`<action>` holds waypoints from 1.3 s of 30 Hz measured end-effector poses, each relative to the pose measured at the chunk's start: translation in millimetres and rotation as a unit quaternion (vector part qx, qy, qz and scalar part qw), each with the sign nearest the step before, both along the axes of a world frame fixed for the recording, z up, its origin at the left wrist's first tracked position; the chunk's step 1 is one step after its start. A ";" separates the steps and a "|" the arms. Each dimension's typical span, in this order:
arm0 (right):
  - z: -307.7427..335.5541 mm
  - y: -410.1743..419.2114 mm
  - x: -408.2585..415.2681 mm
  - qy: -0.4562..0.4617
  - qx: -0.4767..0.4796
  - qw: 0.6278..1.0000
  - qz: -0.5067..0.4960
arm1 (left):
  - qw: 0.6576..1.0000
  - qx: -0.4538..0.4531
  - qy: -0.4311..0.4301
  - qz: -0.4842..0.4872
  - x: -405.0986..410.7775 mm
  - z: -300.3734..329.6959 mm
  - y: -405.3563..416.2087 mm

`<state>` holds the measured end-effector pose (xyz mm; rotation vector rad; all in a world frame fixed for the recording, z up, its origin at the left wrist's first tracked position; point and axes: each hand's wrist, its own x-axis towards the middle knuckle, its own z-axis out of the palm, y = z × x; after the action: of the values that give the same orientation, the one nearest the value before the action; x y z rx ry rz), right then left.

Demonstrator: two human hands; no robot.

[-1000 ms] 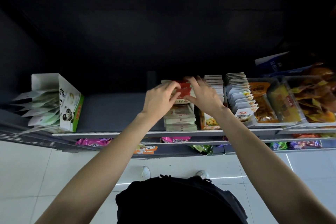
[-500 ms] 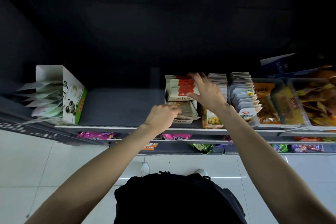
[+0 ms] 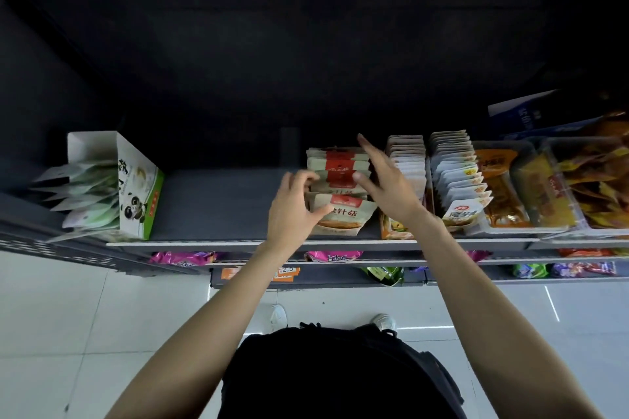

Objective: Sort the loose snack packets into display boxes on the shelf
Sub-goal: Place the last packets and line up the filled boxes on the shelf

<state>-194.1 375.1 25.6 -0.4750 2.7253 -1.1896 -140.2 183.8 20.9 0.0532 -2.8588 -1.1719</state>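
A row of beige snack packets with red labels (image 3: 340, 167) stands in a low display box (image 3: 337, 230) at the middle of the shelf (image 3: 218, 204). My left hand (image 3: 292, 211) is at the row's left side; its thumb and curled fingers pinch the front packets (image 3: 354, 211). My right hand (image 3: 388, 187) lies along the row's right side with fingers straight, its thumb touching the packets. To the right stand two boxes of white packets (image 3: 456, 177).
A panda-printed box (image 3: 136, 187) with pale green packets (image 3: 85, 194) leaning out sits at the shelf's left end. Clear trays of orange and yellow snacks (image 3: 544, 194) fill the right. Lower shelves hold purple packets (image 3: 183, 257). My shoes (image 3: 278, 316) stand on white floor tiles.
The packets now stand as one upright row in the box. My left hand rose from the front packets to the row's left side. My right hand stayed by the right side.
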 end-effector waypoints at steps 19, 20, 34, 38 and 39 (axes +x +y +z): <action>-11.4 -51.3 85.0 -0.247 -0.247 0.894 -0.279 | 0.907 0.341 -0.212 0.131 38.7 -0.8 40.6; -13.3 -50.8 85.0 -0.239 -0.237 0.899 -0.282 | 0.907 0.338 -0.212 0.137 38.7 0.6 41.5; -24.2 -49.4 60.3 -0.086 -0.065 0.963 -0.246 | 0.889 0.422 -0.147 0.104 25.9 -2.6 34.5; -27.4 -52.4 64.8 -0.156 -0.179 0.933 -0.270 | 0.880 0.439 -0.142 0.112 32.5 -19.1 49.7; -25.0 -53.4 65.9 -0.170 -0.227 0.918 -0.276 | 0.872 0.453 -0.141 0.121 32.6 -19.4 52.3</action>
<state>-128.1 321.8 0.6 0.4732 2.3245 -1.8428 -107.6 236.0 1.5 0.6311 -2.0925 -2.4471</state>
